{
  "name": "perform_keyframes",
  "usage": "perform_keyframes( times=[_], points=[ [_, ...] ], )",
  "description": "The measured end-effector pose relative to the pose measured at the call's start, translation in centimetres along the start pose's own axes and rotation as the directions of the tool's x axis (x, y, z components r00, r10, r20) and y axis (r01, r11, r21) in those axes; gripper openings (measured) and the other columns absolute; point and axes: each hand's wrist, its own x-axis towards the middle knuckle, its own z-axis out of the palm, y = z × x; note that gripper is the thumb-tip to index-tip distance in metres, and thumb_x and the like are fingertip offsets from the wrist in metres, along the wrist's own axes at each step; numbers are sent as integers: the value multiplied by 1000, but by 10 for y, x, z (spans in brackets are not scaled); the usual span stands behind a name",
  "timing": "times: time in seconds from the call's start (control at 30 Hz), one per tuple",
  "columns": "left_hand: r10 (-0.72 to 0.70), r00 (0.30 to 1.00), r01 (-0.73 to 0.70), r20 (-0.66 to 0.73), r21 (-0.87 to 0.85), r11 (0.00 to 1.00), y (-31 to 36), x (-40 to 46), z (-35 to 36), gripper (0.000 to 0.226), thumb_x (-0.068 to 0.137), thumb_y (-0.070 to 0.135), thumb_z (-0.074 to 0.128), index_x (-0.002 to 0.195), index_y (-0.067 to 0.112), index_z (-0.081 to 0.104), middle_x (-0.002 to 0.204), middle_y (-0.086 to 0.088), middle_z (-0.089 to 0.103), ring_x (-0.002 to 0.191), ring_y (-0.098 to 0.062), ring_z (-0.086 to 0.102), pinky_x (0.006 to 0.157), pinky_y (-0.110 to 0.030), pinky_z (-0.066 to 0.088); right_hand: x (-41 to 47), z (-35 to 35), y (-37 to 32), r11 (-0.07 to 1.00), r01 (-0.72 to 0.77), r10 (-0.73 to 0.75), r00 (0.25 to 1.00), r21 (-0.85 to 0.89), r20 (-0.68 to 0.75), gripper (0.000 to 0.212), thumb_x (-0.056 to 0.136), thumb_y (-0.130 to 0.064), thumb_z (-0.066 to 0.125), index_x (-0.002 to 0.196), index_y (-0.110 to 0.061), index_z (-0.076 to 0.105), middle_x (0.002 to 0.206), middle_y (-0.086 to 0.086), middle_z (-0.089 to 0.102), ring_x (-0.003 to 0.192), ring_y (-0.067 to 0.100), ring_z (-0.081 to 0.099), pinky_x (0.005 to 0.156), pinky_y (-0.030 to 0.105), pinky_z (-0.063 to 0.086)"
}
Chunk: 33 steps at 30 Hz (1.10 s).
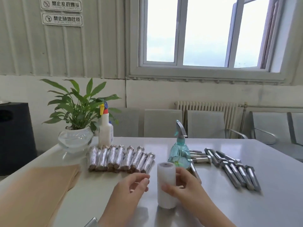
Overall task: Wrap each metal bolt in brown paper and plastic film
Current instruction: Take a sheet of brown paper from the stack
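**Clerk:** Item one, finished stock. A row of wrapped bolts (121,158) lay side by side on the tabletop (213,202), at about eleven o'clock from the hands. Roughly ten pieces, each sheathed in glossy film, with brown paper showing at the near ends.

**Checker:** And the unwrapped stock?

**Clerk:** Item two, bare metal bolts (236,169), at two o'clock, well apart from the wrapped row. Hex-headed, bright steel, about eight or nine lying loose, a few partly hidden behind the teal spray bottle (179,151). By that count, the job stood at around the halfway mark.

**Checker:** Materials?

**Clerk:** Item three, a stack of brown paper sheets (36,190), at nine o'clock, reaching the near edge. Item four, a roll of plastic film (165,181), white, standing upright at twelve o'clock, just in front of the hands.

**Checker:** The hands?

**Clerk:** The right hand (185,185) gripped the roll, thumb across its front and fingers curled round its right side. The left hand (132,185) hovered just beside the roll at its nine o'clock, fingers loosely curled. Something pale glinted under the fingertips; whether it was film or a reflection could not be told.

**Checker:** Any bolt in hand?

**Clerk:** None visible. The next piece looked not yet picked up.
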Motion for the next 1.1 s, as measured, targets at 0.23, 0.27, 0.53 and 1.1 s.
perform_keyframes(
  times=[0.23, 0.27, 0.53, 1.1],
  points=[
    [-93, 989, 126, 119, -318, 940, -3, -1, 15, 37, 70, 46, 77, 100, 24, 77, 98, -6, 76, 91, -19, 72, 70, -32, 59, -11, 22, -8, 998, 6, -8, 1000, 65, 20, 64, 45, -51, 90, 98, -30, 61, 89, -10, 68, 79, 9, 69, 65, 21, 52],
    [-104, 986, 143, 128, -352, 925, -2, -2, 15, 34, 68, 46, 84, 97, 29, 78, 96, -6, 76, 89, -19, 73, 68, -32, 59, -14, 23, -9, 999, 37, -37, 999, 15, 19, 61, 46, -54, 88, 97, -33, 61, 91, -14, 68, 77, 6, 67, 64, 19, 50],
    [-176, 967, 242, 183, -463, 852, -5, -3, 8, 47, 79, 49, 62, 105, 13, 75, 106, -15, 73, 97, -33, 71, 71, -34, 58, -15, 18, -11, 990, -88, 70, 986, 108, 154, 45, 73, -46, 75, 112, -25, 70, 106, 1, 73, 99, 18, 69, 94, 41, 54],
    [-187, 982, 165, 27, -602, 781, 1, -1, 2, 30, 73, 24, 72, 89, -2, 75, 95, -23, 73, 84, -29, 72, 68, -33, 59, -17, 15, -20, 836, -332, 125, 890, 437, 438, 42, 85, -34, 65, 122, -14, 67, 117, 17, 66, 105, 32, 63, 86, 42, 54]
  ],
)
